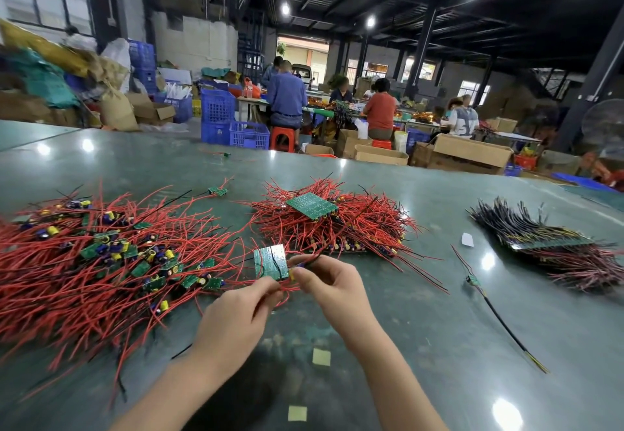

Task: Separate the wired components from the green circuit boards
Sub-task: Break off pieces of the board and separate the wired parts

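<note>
1. The green table fills the lower view; every place below is given from the held board near its middle.
2. Left of the held board spreads the biggest heap, the loose pile of small green board pieces with red wires and blue and yellow capacitors.
3. Behind the held board, slightly right, lies the red-wire stack, with a larger green panel resting tilted on top of it.
4. Far right of the held board sits the dark bundle, boards with black and yellow wires laid in a row.
5. The left hand comes up from below the held board; its thumb and fingers pinch the board's lower edge among red wires.
6. The right hand is just right of the held board, fingers curled, pinching a wired piece at the board's right edge; a black wire runs up from that grip.
7. The held board, a small green circuit board, stands roughly upright above the table between both hands, trace side toward the camera.
8. Right of the held board, well apart, lies a single wired module with a long black lead.
9. Below the held board are two yellowish squares on the table.
10. A white scrap lies right of the held board, near the dark bundle.
</note>
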A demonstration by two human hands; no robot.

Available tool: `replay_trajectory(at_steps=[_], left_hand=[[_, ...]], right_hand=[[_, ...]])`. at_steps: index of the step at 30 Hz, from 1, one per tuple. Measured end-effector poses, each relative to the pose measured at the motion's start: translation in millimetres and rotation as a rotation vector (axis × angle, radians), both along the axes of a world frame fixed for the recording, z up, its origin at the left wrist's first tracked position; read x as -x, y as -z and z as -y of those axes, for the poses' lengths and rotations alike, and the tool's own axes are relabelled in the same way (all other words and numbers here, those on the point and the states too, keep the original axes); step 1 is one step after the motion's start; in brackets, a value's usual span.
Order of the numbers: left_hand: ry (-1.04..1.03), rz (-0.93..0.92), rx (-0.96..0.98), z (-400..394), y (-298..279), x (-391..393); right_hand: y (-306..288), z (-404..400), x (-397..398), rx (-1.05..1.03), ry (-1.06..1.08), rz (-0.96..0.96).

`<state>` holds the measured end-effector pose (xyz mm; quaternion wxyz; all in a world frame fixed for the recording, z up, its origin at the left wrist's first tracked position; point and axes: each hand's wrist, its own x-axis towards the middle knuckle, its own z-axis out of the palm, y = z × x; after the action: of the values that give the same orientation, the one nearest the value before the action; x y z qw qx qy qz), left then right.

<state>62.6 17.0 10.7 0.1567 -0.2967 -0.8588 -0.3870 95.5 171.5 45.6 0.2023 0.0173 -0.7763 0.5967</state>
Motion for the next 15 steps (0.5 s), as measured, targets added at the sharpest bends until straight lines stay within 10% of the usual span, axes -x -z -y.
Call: replay_trajectory(at_steps=[15], left_hand=[[0.275,0.469,-0.241,0,-8,8]], right_hand=[[4,-12,4,0.336,-0.053,0.054]])
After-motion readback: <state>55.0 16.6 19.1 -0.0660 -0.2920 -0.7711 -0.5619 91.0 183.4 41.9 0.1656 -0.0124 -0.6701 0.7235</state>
